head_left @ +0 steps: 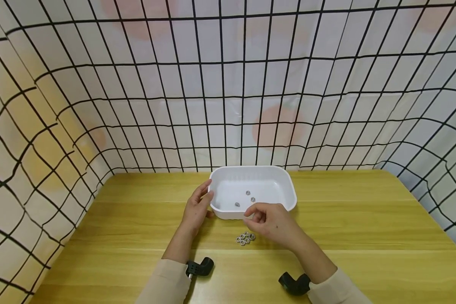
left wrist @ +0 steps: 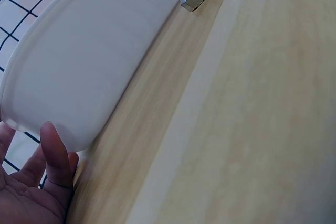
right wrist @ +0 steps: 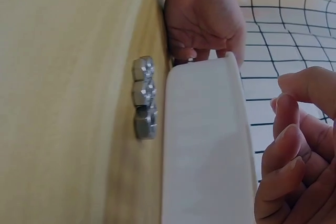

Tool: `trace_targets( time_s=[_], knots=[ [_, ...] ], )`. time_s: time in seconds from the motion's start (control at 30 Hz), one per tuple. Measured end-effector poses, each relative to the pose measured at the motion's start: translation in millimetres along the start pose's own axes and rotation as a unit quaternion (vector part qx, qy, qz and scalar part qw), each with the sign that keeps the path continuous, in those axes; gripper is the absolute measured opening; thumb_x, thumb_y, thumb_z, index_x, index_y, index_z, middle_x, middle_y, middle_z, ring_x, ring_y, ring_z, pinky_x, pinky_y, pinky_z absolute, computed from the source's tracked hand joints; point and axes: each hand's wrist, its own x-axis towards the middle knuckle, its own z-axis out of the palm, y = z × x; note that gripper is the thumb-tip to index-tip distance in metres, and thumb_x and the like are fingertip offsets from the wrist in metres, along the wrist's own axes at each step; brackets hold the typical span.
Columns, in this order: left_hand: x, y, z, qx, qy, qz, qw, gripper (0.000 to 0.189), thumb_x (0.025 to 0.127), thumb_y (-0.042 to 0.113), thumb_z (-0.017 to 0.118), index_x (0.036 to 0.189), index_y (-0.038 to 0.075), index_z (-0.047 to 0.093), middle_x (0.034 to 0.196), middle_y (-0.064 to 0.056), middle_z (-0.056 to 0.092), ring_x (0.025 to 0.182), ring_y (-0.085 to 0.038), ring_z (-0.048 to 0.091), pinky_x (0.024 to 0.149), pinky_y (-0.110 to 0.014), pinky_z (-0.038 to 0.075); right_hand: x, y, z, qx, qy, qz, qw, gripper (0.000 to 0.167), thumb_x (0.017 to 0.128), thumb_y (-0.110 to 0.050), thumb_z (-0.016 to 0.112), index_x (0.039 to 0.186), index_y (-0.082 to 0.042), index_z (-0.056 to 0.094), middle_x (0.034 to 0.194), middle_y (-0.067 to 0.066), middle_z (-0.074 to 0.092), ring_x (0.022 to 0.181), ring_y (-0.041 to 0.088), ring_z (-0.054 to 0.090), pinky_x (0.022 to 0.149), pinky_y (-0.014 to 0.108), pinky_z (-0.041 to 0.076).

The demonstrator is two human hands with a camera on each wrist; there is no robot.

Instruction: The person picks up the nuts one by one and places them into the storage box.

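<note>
White plastic makes up the oblong, round-cornered tray [head_left: 271, 192] that, in the head view, lies ahead of me on the yellow wood-grain table [head_left: 137, 230]. Three small silver hexagonal metal nuts [head_left: 253, 199] sit on its floor; a huddle of matching silver nuts [head_left: 247, 240], six by my count, lies on the wood just before its near wall. By that I judge the work about a third done, with the huddle left to shift. The tray's long axis runs left to right, mouth up; the loose nuts mostly lie flat, holes upward. My left hand [head_left: 195, 214] grips the tray's left end; my right hand [head_left: 275, 223] hangs by the near wall, fingers curled in, thumb and forefinger narrow.

In the left wrist view, my thumb [left wrist: 55, 153] stands against the tray's corner, other fingers beyond it.

In the right wrist view, the loose nuts show edge-on, lined up alongside the tray's wall. My fingertips draw close together, but the angle is poor, and I cannot tell whether a nut is hidden between them.
</note>
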Motion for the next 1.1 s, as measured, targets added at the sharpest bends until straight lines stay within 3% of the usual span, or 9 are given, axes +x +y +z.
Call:
trace_targets(
  time_s=[0.2, 0.4, 0.57, 0.87, 1.1],
  knots=[
    [1.0, -2.0, 0.8, 0.001, 0.002, 0.002, 1.0, 0.045, 0.105, 0.03, 0.057, 0.15, 0.032, 0.052, 0.153, -0.013, 0.05, 0.11, -0.029, 0.059, 0.064, -0.026, 0.054, -6.8, 7, 2, 0.016, -0.018, 0.024, 0.9994, 0.011, 0.089, -0.017, 0.078, 0.098, -0.014, 0.076, 0.078, -0.005, 0.065, 0.066, 0.01, 0.055, 0.056, 0.019, 0.046],
    [0.4, -0.7, 1.3, 0.002, 0.002, -0.001, 1.0, 0.045, 0.105, 0.032, 0.057, 0.149, 0.035, 0.052, 0.154, -0.011, 0.049, 0.111, -0.03, 0.059, 0.065, -0.027, 0.054, -10.0, 20, 0, 0.035, -0.09, 0.031, 0.9948, 0.037, 0.088, -0.017, 0.079, 0.121, -0.004, 0.069, 0.081, -0.002, 0.065, 0.065, 0.008, 0.054, 0.053, 0.019, 0.044],
    [0.0, 0.4, 0.8, 0.002, 0.0, 0.0, 1.0, 0.046, 0.105, 0.033, 0.057, 0.15, 0.034, 0.05, 0.155, -0.011, 0.047, 0.112, -0.03, 0.059, 0.066, -0.026, 0.054, -10.6, 34, 0, 0.072, -0.125, 0.046, 0.9885, 0.041, 0.089, -0.015, 0.079, 0.125, -0.002, 0.066, 0.082, 0.002, 0.066, 0.062, 0.011, 0.056, 0.051, 0.021, 0.047],
    [0.8, 2.4, 0.5, -0.002, -0.001, -0.001, 1.0, 0.046, 0.105, 0.031, 0.057, 0.15, 0.034, 0.05, 0.156, -0.011, 0.047, 0.113, -0.031, 0.059, 0.066, -0.026, 0.054, -9.3, 48, 4, 0.056, -0.118, 0.052, 0.99, 0.039, 0.084, -0.014, 0.082, 0.12, -0.006, 0.069, 0.081, 0.0, 0.067, 0.069, 0.012, 0.058, 0.059, 0.021, 0.048],
    [2.0, -1.0, 0.0, -0.004, -0.004, 0.012, 0.9999, 0.046, 0.105, 0.029, 0.056, 0.151, 0.03, 0.05, 0.155, -0.014, 0.048, 0.113, -0.032, 0.059, 0.065, -0.026, 0.054, -9.3, 52, 12, -0.006, -0.093, 0.029, 0.9952, 0.019, 0.085, -0.021, 0.083, 0.102, -0.017, 0.076, 0.077, -0.006, 0.064, 0.068, 0.009, 0.057, 0.061, 0.022, 0.048]
  ],
)
